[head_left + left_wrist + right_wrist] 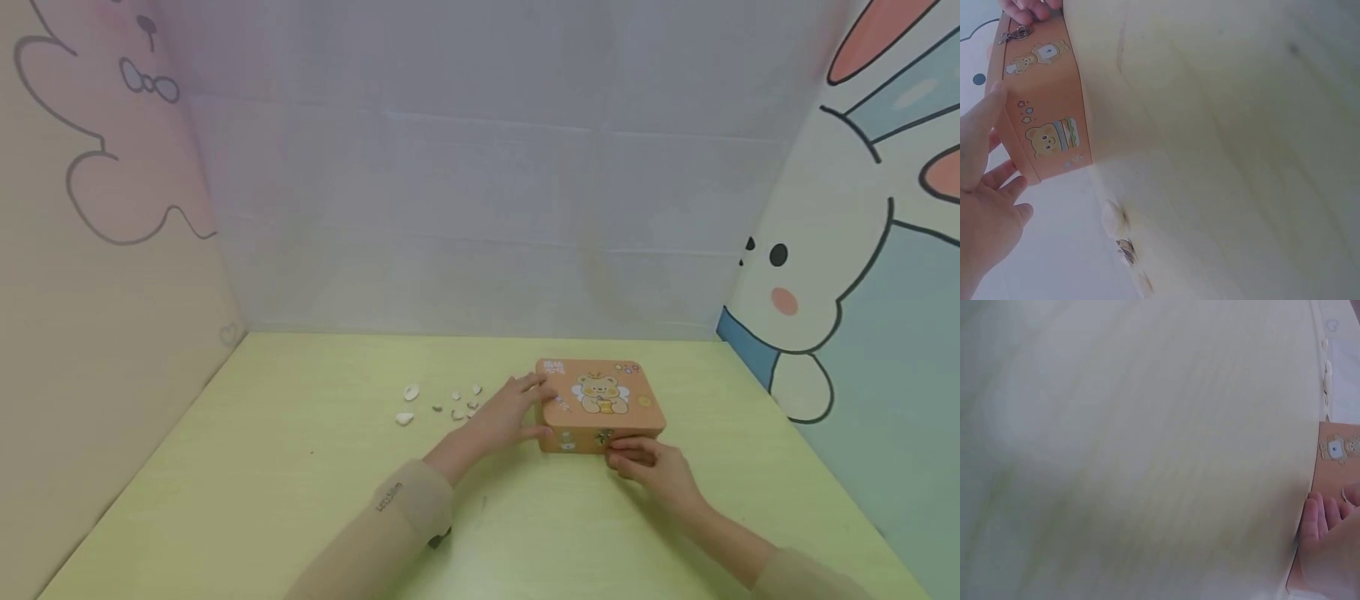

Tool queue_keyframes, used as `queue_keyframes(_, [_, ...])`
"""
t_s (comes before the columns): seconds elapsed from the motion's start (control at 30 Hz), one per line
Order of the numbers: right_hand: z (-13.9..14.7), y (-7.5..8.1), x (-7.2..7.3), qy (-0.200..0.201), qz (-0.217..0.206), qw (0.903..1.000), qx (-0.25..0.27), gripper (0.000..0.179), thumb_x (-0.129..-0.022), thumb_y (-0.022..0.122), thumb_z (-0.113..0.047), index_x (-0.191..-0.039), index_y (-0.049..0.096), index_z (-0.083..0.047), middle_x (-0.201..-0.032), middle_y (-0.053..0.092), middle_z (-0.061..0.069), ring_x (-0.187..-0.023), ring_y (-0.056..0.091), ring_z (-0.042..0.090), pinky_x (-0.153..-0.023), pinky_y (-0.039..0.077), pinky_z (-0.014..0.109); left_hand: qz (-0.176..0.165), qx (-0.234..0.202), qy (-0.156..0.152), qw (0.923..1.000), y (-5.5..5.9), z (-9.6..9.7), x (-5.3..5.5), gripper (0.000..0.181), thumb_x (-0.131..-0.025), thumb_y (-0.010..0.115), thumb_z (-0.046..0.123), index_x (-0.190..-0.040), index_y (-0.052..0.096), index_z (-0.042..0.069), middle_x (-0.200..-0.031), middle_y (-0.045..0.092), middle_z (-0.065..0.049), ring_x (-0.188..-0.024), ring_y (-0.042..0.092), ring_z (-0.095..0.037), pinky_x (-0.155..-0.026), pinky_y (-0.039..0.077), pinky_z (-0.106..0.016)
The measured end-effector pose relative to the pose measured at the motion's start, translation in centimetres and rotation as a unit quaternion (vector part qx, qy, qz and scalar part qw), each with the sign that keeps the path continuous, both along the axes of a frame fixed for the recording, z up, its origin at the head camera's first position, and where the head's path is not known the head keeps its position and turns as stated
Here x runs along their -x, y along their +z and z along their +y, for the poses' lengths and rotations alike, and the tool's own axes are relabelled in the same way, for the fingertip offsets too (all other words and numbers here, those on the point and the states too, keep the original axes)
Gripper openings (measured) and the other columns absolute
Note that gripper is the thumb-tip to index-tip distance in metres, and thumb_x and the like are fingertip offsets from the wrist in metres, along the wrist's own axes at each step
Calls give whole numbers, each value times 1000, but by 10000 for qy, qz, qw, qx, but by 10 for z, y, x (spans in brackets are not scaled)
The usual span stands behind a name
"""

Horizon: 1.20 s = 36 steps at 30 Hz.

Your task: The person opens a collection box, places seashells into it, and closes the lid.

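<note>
An orange lidded box with a winged bear on top stands closed on the table. On its front, a small metal clasp hangs at the lid seam. My left hand holds the box's left end, the thumb at the front edge and the fingers over the lid and side. At the clasp is my right hand, its thumb and fingertips pinching there with the other fingers curled. In the right wrist view the right hand lies close against the box front, partly cut off by the frame.
To the left of the box, several small pale shells lie scattered on the yellow-green table. A white curtain closes the back, and printed panels with a rabbit and a bear outline stand at the sides.
</note>
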State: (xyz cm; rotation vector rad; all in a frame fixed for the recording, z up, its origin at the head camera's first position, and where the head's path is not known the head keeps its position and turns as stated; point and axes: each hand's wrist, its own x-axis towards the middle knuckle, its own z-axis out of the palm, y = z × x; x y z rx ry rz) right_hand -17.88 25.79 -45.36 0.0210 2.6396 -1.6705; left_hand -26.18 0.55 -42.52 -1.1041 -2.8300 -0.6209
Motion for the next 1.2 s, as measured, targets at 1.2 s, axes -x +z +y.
queue_keyframes(1.2, [-23,5,-8,-1122,-351,9873,1072,29,-85,69,-14,-107,58,2,-89,71,-4,-81,66,9,-68,53,22,-55,22,3,10000,-2,-2,0,58,-86,64,41,-138,45,22,-153,28,-5,-140,29,-24,-115,18,-45])
